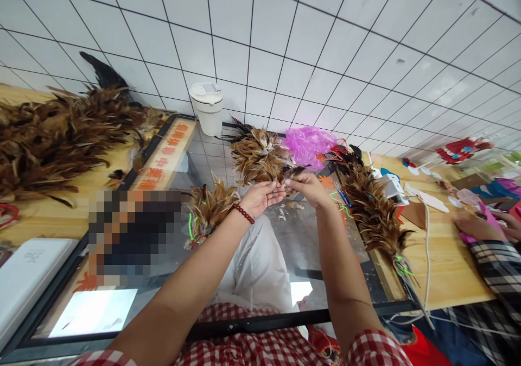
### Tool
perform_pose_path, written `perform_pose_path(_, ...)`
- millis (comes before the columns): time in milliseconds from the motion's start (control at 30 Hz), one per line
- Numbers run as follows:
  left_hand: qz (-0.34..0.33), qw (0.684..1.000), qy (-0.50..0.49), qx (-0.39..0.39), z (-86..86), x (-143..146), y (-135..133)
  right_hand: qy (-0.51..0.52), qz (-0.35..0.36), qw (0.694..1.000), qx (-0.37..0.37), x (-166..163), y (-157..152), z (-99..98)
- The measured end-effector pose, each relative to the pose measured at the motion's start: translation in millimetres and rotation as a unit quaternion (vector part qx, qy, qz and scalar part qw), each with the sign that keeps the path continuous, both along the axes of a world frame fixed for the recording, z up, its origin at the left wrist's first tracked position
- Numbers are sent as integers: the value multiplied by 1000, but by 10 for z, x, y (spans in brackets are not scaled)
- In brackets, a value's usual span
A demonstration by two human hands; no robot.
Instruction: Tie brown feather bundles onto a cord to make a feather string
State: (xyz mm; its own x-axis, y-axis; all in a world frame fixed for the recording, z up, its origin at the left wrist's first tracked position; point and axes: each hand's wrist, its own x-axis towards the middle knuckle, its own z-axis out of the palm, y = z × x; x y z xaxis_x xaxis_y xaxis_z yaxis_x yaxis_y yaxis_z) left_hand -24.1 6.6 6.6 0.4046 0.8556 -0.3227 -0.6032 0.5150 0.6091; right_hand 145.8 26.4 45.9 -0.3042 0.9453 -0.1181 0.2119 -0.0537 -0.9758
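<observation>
My left hand (264,197), with a dark red bead bracelet (244,214) on its wrist, is closed in a pinch over the glass-topped table; what lies between its fingers is too small to make out. Almost touching it, my right hand (310,189) pinches a small dark feather (300,170), whose tip sticks up past the fingers. Right behind both hands lies a heap of brown feathers (258,157). A smaller bundle of brown feathers (211,203), with bright green string at its side, rests left of my left wrist. Feather scraps (285,209) are scattered on the glass below.
A white lidded cup (207,108) and a purple plastic bag (310,146) stand by the tiled wall. Long feather bunches lie left (52,143) and right (372,208). A white cable (427,257) hangs at right, near a co-worker's plaid sleeve (494,268). A white box (35,290) sits front left.
</observation>
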Motion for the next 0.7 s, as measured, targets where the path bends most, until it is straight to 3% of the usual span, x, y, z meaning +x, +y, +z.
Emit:
perform_pose_path(200, -3, 1000, 6, -4, -21, -2, 13, -101, -3, 986, 133, -160, -9, -25)
perform_pose_path(467, -52, 998, 39, 16, -6, -8, -13, -44, -50, 988, 141, -171, 5, -39)
perform_pose_path(600, -77, 995, 58, 32, 11, 12, -32, -59, -38, 991, 118, -163, 10, -79)
perform_pose_path(700, -46, 998, 27, 13, -14, 12, -10, -76, -5, 986, 145, -141, -17, -56)
